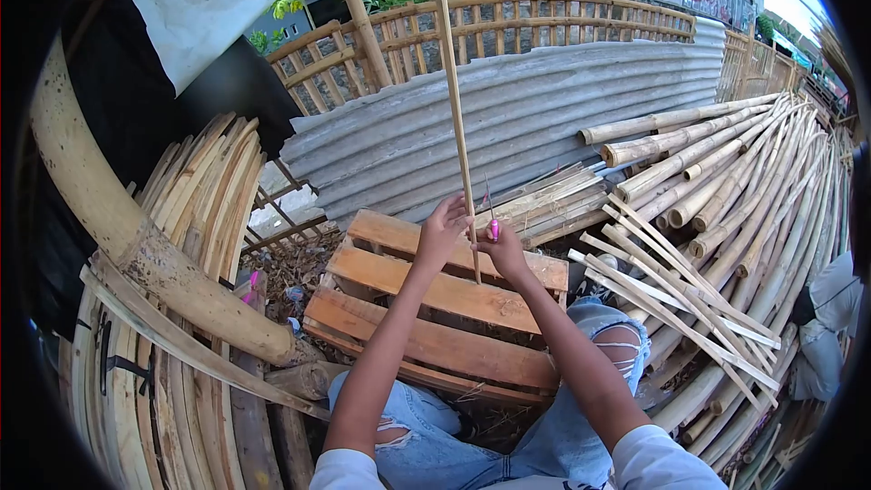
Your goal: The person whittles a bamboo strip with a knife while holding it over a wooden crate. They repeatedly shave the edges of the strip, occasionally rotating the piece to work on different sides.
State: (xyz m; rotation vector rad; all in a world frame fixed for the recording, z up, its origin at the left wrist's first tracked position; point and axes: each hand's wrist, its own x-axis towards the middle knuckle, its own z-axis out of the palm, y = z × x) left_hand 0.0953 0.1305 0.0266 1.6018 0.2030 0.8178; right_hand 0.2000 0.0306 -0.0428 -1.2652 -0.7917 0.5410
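Observation:
A long bamboo strip [455, 95] stands nearly upright, its lower end at the slats of an orange-brown wooden pallet [435, 290]. My left hand [442, 231] is at the left side of the strip's lower part, with its fingers bent around it. On the other side, my right hand [504, 251] is closed on a knife with a pink handle [494, 230]; the thin blade points up. The right fingertips are close beside the strip, below the left hand. Whether they touch it is hard to tell.
Bamboo poles [717, 191] and loose pale strips [671, 308] lie at the right. Split bamboo [204, 181] leans at the left behind a thick pole [172, 263]. Corrugated sheeting [526, 100] and a bamboo fence stand ahead. Another person [830, 327] is at the right edge.

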